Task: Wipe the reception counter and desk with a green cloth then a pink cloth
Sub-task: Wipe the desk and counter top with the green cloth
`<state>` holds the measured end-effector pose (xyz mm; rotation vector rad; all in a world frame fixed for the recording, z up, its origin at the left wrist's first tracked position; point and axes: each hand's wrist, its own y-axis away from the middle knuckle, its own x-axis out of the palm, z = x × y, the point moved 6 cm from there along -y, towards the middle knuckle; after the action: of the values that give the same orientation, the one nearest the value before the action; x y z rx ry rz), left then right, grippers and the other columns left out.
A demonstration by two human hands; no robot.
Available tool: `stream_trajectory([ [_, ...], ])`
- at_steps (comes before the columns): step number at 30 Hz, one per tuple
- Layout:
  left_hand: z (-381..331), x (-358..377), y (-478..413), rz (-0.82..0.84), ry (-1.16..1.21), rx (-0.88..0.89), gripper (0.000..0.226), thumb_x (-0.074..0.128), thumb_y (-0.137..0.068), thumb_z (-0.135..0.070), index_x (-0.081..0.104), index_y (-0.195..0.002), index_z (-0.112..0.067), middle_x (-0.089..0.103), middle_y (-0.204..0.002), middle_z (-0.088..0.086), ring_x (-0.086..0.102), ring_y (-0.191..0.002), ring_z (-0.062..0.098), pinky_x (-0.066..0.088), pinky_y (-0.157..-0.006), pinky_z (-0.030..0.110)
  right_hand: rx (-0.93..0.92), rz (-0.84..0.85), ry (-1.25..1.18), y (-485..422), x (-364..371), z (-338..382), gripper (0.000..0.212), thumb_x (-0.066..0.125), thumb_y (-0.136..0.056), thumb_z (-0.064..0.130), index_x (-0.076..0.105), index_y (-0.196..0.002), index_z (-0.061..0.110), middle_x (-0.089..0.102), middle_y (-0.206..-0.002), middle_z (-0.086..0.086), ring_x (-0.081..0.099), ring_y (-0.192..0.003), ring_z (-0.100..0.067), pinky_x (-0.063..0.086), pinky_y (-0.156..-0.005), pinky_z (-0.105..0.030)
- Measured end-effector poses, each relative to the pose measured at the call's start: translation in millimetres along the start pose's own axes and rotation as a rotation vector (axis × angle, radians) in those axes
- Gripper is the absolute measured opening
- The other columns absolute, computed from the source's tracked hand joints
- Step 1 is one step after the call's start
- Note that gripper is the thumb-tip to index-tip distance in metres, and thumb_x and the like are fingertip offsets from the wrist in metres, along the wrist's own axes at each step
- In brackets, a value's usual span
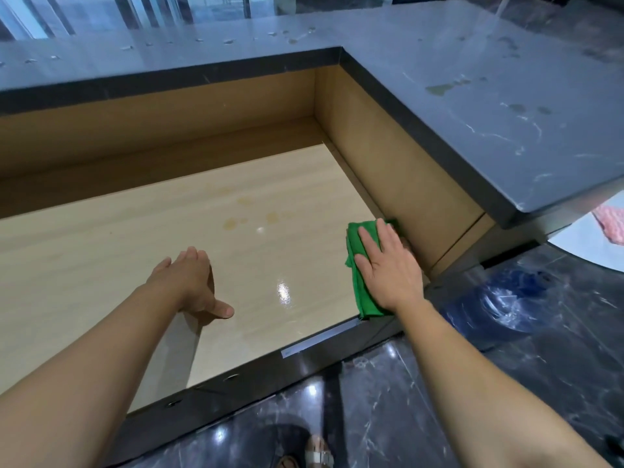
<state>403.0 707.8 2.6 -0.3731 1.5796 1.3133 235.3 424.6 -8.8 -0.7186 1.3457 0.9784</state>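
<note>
The light wooden desk [135, 238] lies below the raised grey stone reception counter [472, 106]. A folded green cloth [358, 285] lies at the desk's right end, against the brown side panel. My right hand [388, 268] presses flat on top of it, fingers spread. My left hand [194, 282] rests on the desk's middle, fingers apart, holding nothing. Yellowish stains [250, 214] mark the desk ahead of my hands. Spots and smears dot the counter top. A pink cloth [613, 224] shows at the far right edge, partly hidden behind the counter.
Brown wooden panels [388, 163] wall the desk at the back and right. Dark marble floor [405, 400] lies below the desk's front edge, with my sandalled foot [314, 454] on it. A blue object [516, 292] sits on the floor to the right.
</note>
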Motion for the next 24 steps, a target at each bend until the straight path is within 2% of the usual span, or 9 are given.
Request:
stream_trajectory([
  [2,0.0,0.0,-1.6,-0.012,-0.004,0.009,0.121,0.072,-0.051,-0.078,0.028,-0.140,-0.008,0.029,-0.148,0.008,0.027,-0.138,0.023,0.020,-0.115,0.041,0.070,-0.027,-0.027,1.0,-2.1,-6.7,0.058,0.023,-0.104,0.045,0.009,-0.157,0.026,-0.004,-0.164,-0.006,0.006,-0.150,-0.023,0.023,-0.115,-0.040],
  [7,-1.3,-0.1,-0.9,-0.048,0.017,0.031,0.116,0.073,-0.049,-0.077,0.032,-0.135,-0.010,0.035,-0.141,0.005,0.032,-0.134,0.022,0.022,-0.114,0.039,0.287,-0.053,0.059,9.1,11.0,52.4,0.061,0.010,-0.103,0.045,-0.007,-0.155,0.020,-0.014,-0.160,-0.020,-0.007,-0.150,-0.034,0.005,-0.121,-0.047],
  [9,-0.7,-0.1,-0.1,-0.059,0.026,0.037,0.114,0.074,-0.049,-0.077,0.034,-0.133,-0.011,0.037,-0.139,0.005,0.034,-0.132,0.021,0.022,-0.114,0.039,0.211,-0.031,0.042,13.9,17.1,99.4,0.061,0.007,-0.102,0.046,-0.012,-0.153,0.019,-0.020,-0.157,-0.020,-0.013,-0.148,-0.037,0.002,-0.121,-0.050],
  [12,-0.9,0.6,-0.9,-0.046,0.025,0.036,0.114,0.073,-0.051,-0.077,0.034,-0.135,-0.010,0.035,-0.142,0.006,0.032,-0.134,0.022,0.020,-0.114,0.038,-0.066,0.041,0.037,22.1,30.3,172.2,0.060,0.010,-0.104,0.045,-0.013,-0.154,0.021,-0.026,-0.156,-0.017,-0.020,-0.146,-0.035,-0.008,-0.120,-0.049],
  [14,-0.6,-0.3,-1.0,-0.056,0.031,0.046,0.107,0.073,-0.051,-0.076,0.039,-0.129,-0.012,0.038,-0.137,0.005,0.034,-0.132,0.021,0.022,-0.114,0.039,-0.251,0.084,0.039,22.9,34.8,197.7,0.059,0.014,-0.104,0.044,-0.008,-0.155,0.024,-0.026,-0.158,-0.013,-0.022,-0.147,-0.030,-0.010,-0.120,-0.046],
  [18,-1.3,-0.9,1.9,-0.052,0.042,0.041,0.111,0.073,-0.050,-0.077,0.036,-0.132,-0.012,0.037,-0.139,0.005,0.033,-0.134,0.021,0.021,-0.113,0.037,-0.437,0.115,0.058,3.7,28.2,176.1,0.058,0.016,-0.103,0.047,-0.005,-0.155,0.031,-0.022,-0.160,-0.004,-0.020,-0.148,-0.020,-0.007,-0.121,-0.040],
  [20,-2.3,-4.1,3.7,-0.080,0.050,0.052,0.104,0.074,-0.050,-0.076,0.040,-0.126,-0.014,0.042,-0.129,0.001,0.039,-0.126,0.020,0.024,-0.111,0.036,-0.381,0.093,0.071,-12.4,19.5,145.1,0.058,0.013,-0.102,0.050,-0.006,-0.153,0.031,-0.020,-0.160,-0.003,-0.017,-0.149,-0.020,-0.003,-0.122,-0.041],
  [24,-1.2,-7.4,6.4,-0.115,0.050,0.078,0.097,0.073,-0.049,-0.077,0.042,-0.119,-0.017,0.044,-0.120,-0.002,0.042,-0.120,0.019,0.024,-0.110,0.035,-0.132,0.050,0.048,-47.5,5.6,80.9,0.059,0.015,-0.103,0.049,-0.003,-0.155,0.028,-0.016,-0.162,-0.007,-0.012,-0.150,-0.023,0.001,-0.122,-0.041],
])
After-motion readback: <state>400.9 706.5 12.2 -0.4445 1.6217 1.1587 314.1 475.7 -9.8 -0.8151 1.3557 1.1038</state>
